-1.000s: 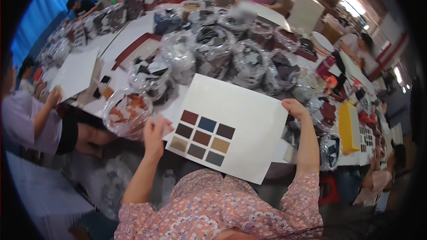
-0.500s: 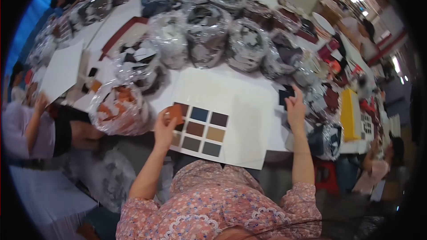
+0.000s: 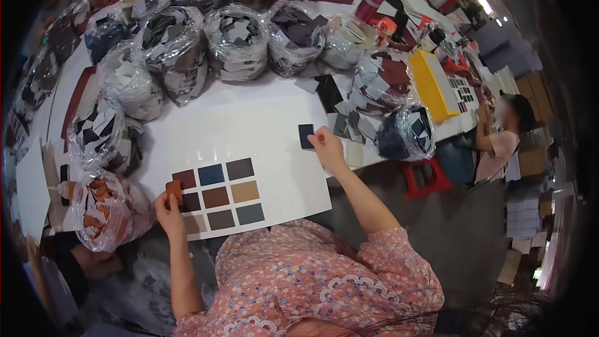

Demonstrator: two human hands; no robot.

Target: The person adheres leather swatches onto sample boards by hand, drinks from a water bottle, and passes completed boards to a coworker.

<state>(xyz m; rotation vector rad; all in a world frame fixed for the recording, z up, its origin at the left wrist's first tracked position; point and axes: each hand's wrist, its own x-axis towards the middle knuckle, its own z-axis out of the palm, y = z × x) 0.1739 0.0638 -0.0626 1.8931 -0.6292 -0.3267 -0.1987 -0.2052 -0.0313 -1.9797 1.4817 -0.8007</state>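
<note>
My left hand [image 3: 167,213] pinches an orange-brown swatch [image 3: 174,193] at the left edge of a white board [image 3: 288,178]. Rows of square colour swatches lie on that board, among them a blue one [image 3: 211,175], a brown one [image 3: 215,196] and a tan one [image 3: 244,191]. My right hand [image 3: 329,151] is closed on the edge of a dark navy swatch [image 3: 305,135], near the board's right side. Loose grey swatches [image 3: 354,127] and a black piece [image 3: 328,92] lie beyond that hand.
Clear plastic bags of swatches ring the board, including an orange-filled bag [image 3: 107,209] at left and a navy-filled bag [image 3: 405,134] at right. A yellow box [image 3: 433,87] stands behind. A red stool [image 3: 425,178] is on the floor, with a seated person [image 3: 499,143] beyond.
My view has swung to the right. My right hand has come from the dark pieces on the right towards the board, a navy swatch in its fingers. My left hand keeps the orange-brown swatch.
</note>
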